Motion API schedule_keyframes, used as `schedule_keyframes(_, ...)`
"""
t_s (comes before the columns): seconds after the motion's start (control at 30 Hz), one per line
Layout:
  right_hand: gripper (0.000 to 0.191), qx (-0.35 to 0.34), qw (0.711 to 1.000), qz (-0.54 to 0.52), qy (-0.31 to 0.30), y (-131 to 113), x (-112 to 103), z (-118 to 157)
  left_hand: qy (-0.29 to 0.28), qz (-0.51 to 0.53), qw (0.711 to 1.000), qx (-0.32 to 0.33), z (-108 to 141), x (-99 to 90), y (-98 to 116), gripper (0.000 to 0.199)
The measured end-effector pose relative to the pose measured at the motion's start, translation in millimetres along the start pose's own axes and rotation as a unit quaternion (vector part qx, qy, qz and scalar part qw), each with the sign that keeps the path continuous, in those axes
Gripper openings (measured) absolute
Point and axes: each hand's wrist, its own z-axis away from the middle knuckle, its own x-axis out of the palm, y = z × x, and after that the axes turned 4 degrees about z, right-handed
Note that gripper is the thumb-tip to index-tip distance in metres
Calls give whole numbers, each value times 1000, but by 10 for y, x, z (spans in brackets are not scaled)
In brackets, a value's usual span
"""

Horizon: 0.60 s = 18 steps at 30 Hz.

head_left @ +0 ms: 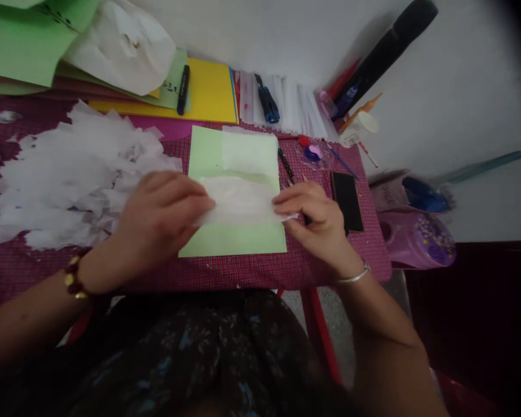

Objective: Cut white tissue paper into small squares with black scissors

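Observation:
A strip of thin white paper [243,200] is stretched between my two hands, over a light green sheet [234,240]. My left hand [169,211] pinches its left end, and the fingers are slightly blurred. At the right end, my right hand [315,214] grips the paper between thumb and fingers, with a corner sticking out below. Another white piece of paper [249,152] lies flat on the upper part of the green sheet. Left of the sheet spreads a large heap of thin white paper pieces [91,156], partly behind my left hand.
On the checked tablecloth [226,272], a phone [347,201], a black pen [285,164] and a small clear dish [313,153] lie to the right. Behind are a blue cutter [267,101], a black marker [183,90] and yellow sheets [212,90].

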Motion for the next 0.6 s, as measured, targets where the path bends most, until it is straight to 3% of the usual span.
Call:
schedule_keyframes(0.13,14,1,998,2,-62,69,190,352,-46,-13,998,44,405,281,69,19)
schedule_keyframes(0.27,14,66,992,-39,-104,130,336,527,-104,44,994,-8,612,425,108,20)
schedule_keyframes(0.43,9,203,971,-76,-99,113,398,445,-108,184,968,-130,517,367,30,22)
schedule_keyframes(0.6,21,293,948,-57,-109,165,441,253,-188,227,913,-283,227,355,-129,36)
